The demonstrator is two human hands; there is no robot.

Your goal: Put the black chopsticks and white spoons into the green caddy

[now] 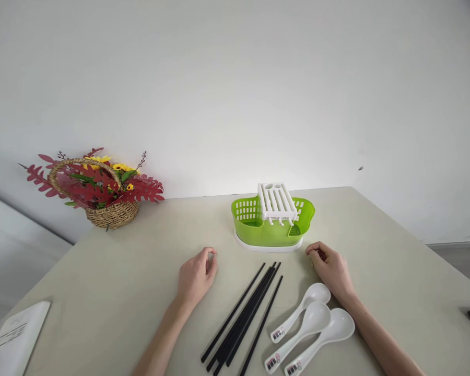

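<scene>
Black chopsticks (244, 318) lay loose between, and nearer than, left hand (197, 274) and right hand (331, 265), both half-curled, nothing visible held; a nudge risked rolling. Spoons (316, 317) lay just inside right forearm (376, 331), whose sweep risked scattering. Green basket (272, 236) stood beyond.

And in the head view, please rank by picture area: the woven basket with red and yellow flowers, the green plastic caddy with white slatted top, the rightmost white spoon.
1. Woven flower basket
2. Green plastic caddy
3. Rightmost white spoon, clearly smallest although nearest the camera
</scene>
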